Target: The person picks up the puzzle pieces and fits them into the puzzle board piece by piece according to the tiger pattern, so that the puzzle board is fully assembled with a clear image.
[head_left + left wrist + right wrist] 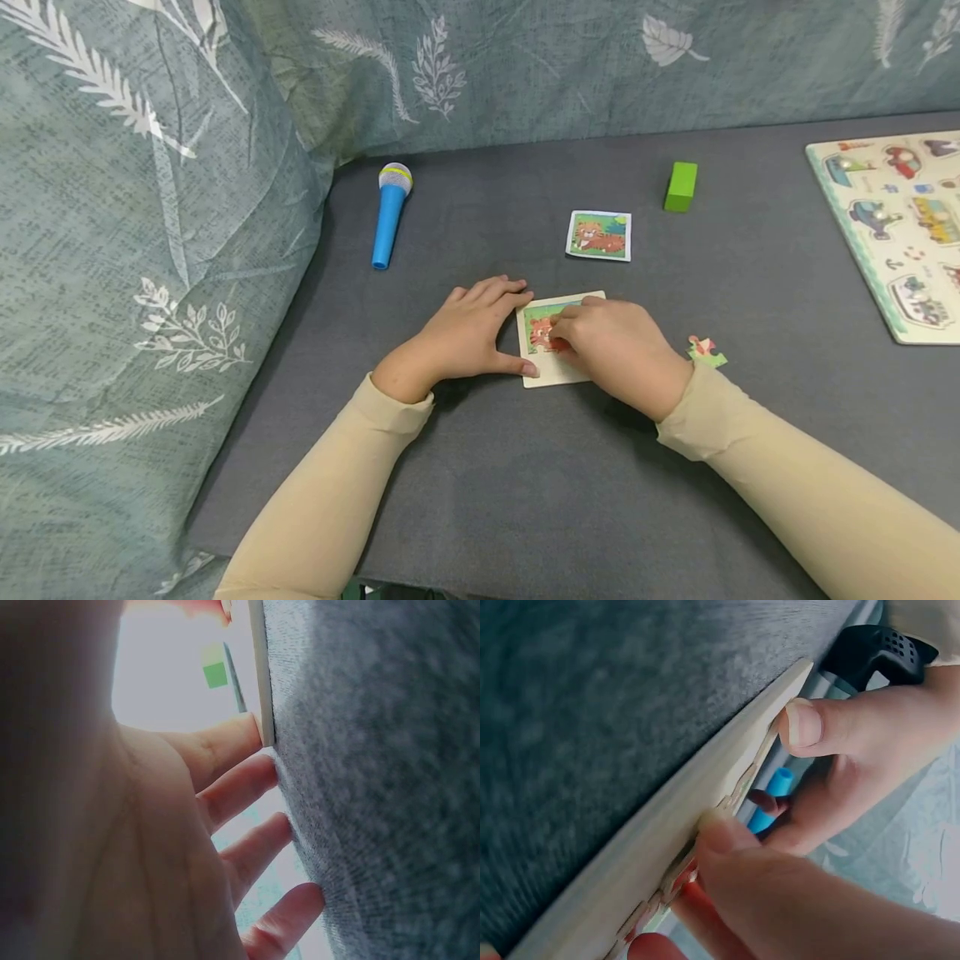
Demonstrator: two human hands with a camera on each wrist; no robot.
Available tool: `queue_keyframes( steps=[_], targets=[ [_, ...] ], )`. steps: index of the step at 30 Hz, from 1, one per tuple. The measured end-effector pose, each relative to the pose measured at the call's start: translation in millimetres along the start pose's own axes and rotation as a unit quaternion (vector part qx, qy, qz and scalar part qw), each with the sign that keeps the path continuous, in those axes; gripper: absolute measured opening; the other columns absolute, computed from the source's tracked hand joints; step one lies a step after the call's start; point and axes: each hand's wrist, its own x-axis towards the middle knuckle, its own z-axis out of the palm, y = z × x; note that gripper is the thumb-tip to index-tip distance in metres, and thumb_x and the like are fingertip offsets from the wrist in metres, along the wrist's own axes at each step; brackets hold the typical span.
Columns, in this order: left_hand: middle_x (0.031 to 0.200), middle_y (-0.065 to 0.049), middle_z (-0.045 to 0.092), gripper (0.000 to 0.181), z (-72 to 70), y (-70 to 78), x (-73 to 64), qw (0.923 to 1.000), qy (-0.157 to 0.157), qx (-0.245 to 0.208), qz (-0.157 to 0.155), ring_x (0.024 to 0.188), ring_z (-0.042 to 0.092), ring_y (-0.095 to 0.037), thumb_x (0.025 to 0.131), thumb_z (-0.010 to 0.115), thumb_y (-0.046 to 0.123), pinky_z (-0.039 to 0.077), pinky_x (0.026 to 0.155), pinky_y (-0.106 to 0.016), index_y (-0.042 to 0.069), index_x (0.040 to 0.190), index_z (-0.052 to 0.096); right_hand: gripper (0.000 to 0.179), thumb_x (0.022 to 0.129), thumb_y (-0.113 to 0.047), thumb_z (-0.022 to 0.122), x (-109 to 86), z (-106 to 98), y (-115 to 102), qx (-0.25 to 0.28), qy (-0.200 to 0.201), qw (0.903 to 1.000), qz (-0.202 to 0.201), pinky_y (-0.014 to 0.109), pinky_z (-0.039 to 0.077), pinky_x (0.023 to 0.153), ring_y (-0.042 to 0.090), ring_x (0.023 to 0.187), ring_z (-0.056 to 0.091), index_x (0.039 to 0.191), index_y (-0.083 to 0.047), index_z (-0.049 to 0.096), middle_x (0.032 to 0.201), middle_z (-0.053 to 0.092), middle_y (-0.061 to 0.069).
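1. Here's the left hand (476,329), fingers spread, its grip relaxed at the left side of the puzzle board (551,372), thumb on the lower corner.
2. And the right hand (618,346)! Fingers curled, the grip pinches a puzzle piece (679,876) right at the board's surface.
3. The puzzle board lies on the grey table (465,500) between both hands, an orange animal showing, the rest partly covered by the right hand.
4. A loose piece (708,353) lies just beside the right cuff (693,417).
5. Beyond the board, a picture card (598,236); farther right, a green block (681,187).
6. Blue microphone (390,215) over left, bigger picture board (873,258) far right!
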Motion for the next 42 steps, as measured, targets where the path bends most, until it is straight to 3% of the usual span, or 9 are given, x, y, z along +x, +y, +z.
queue_keyframes(
  steps=[5, 13, 21, 28, 35, 42],
  targets=[
    [0.168, -0.004, 0.033, 0.104, -0.7, 1.3, -0.3, 1.0, 0.002, 0.001, -0.001, 0.157, 0.022, -0.025, 0.083, 0.078, 0.069, 0.028, 0.116, -0.053, 0.012, 0.162, 0.041, 0.011, 0.086, -0.002, 0.083, 0.0, -2, -4, -0.032, -0.012, 0.9993, 0.011, 0.041, 0.055, 0.064, 0.027, 0.075, 0.065, 0.091, -0.012, 0.082, 0.101, 0.078, 0.0],
    [0.168, -0.004, 0.033, 0.104, -1.5, 1.2, -0.3, 1.0, 0.001, -0.001, 0.0, 0.157, 0.022, -0.025, 0.083, 0.078, 0.069, 0.028, 0.117, -0.053, 0.013, 0.162, 0.041, 0.009, 0.086, -0.005, 0.084, -3.0, 2, -9, -0.021, 0.015, 0.9994, -0.022, 0.042, 0.053, 0.064, 0.026, 0.068, 0.062, 0.083, -0.011, 0.078, 0.079, 0.07, 0.001],
    [0.168, -0.004, 0.033, 0.104, -1.1, 0.1, -0.9, 1.0, 0.0, -0.002, -0.001, 0.157, 0.022, -0.024, 0.083, 0.078, 0.069, 0.028, 0.117, -0.053, 0.012, 0.162, 0.041, 0.009, 0.085, -0.002, 0.083, -3.0, 1, -10, -0.038, 0.015, 0.9992, 0.0, 0.042, 0.053, 0.068, 0.026, 0.072, 0.068, 0.087, -0.01, 0.079, 0.09, 0.076, 0.001],
    [0.168, -0.004, 0.032, 0.104, -3.1, 2.2, -1.2, 1.0, -0.002, -0.001, 0.0, 0.157, 0.022, -0.024, 0.084, 0.078, 0.068, 0.027, 0.117, -0.053, 0.012, 0.162, 0.04, 0.017, 0.083, 0.001, 0.082, -5.9, -5, -13, -0.033, -0.011, 0.9993, 0.011, 0.042, 0.051, 0.061, 0.023, 0.059, 0.062, 0.076, -0.012, 0.075, 0.071, 0.067, -0.001],
    [0.168, -0.004, 0.032, 0.103, -4.4, 2.1, -1.1, 1.0, -0.002, 0.003, -0.002, 0.157, 0.022, -0.025, 0.084, 0.079, 0.067, 0.028, 0.117, -0.053, 0.012, 0.162, 0.04, 0.01, 0.084, -0.005, 0.086, -5.1, -8, -12, -0.027, -0.016, 0.9994, 0.015, 0.042, 0.055, 0.066, 0.023, 0.072, 0.069, 0.087, -0.012, 0.08, 0.094, 0.075, 0.0],
    [0.168, -0.004, 0.033, 0.103, -3.1, 2.7, -0.1, 1.0, -0.004, 0.005, -0.002, 0.157, 0.022, -0.025, 0.084, 0.078, 0.068, 0.028, 0.117, -0.053, 0.012, 0.162, 0.04, 0.01, 0.084, -0.003, 0.085, -5.8, -8, -7, -0.008, -0.013, 0.9995, 0.029, 0.043, 0.057, 0.063, 0.025, 0.079, 0.071, 0.086, -0.012, 0.081, 0.1, 0.074, 0.003]
  ],
)
